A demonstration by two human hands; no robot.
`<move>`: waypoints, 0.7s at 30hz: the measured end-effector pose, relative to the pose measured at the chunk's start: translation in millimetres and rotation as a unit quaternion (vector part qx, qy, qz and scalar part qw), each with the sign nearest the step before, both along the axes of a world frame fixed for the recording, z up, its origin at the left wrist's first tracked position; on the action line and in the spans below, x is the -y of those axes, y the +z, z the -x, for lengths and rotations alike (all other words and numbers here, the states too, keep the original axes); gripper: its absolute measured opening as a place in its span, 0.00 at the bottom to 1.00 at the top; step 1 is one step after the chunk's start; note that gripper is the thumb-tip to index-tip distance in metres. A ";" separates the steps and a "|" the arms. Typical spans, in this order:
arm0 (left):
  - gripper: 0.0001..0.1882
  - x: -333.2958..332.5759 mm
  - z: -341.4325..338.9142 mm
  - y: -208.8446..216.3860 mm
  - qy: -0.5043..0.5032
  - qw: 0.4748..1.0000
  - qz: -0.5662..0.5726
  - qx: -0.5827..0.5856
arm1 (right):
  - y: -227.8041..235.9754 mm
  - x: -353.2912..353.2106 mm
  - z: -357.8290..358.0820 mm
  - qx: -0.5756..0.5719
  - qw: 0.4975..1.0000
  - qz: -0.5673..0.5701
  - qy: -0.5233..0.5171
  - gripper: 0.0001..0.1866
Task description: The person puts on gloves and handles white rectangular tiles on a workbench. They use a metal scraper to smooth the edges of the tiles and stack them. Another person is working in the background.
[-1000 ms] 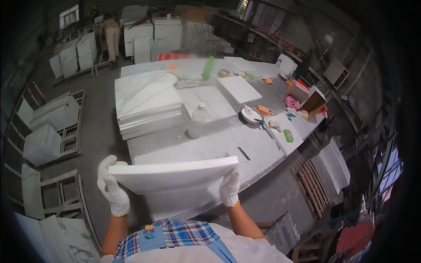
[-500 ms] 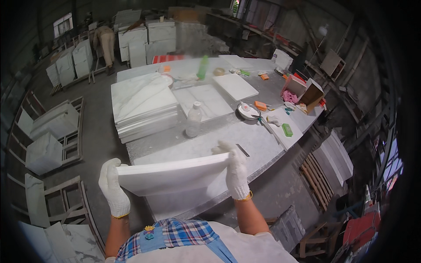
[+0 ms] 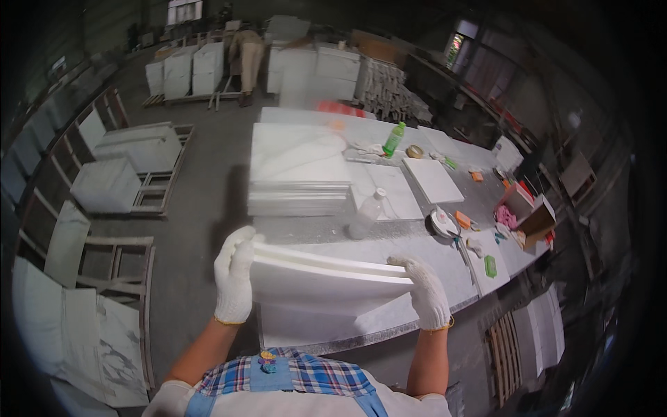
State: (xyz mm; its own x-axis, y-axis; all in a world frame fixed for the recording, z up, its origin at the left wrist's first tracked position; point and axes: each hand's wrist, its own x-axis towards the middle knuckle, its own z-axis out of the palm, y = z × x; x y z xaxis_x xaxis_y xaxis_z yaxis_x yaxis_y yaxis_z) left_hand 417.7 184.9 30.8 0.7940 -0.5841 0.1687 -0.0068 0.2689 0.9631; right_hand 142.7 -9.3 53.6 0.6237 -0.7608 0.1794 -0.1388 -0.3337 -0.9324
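Two gloved hands grip one flat white rectangular stone slab (image 3: 326,285) by its ends, left hand (image 3: 233,283) closed on the nine o'clock edge, right hand (image 3: 425,292) closed on the three o'clock edge. Compared with a second ago, the slab sits higher and flatter over the near end of the long grey worktop (image 3: 417,250), so it looks carried, not set down. Toward twelve o'clock lies a stack of white slabs (image 3: 299,174), with a clear plastic bottle (image 3: 367,215) at one o'clock.
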 end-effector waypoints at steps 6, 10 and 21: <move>0.27 -3.1 0.3 -0.3 0.003 1.000 0.019 0.008 | 3.2 11.2 10.1 -0.127 0.988 0.077 0.049 0.18; 0.27 -5.2 -0.6 0.9 0.003 1.000 -0.016 0.026 | -10.0 18.9 8.7 -0.003 0.997 -0.083 0.007 0.23; 0.28 -9.2 8.9 -4.3 0.037 0.998 0.036 0.020 | -49.9 38.8 7.8 0.066 0.980 -0.180 -0.055 0.16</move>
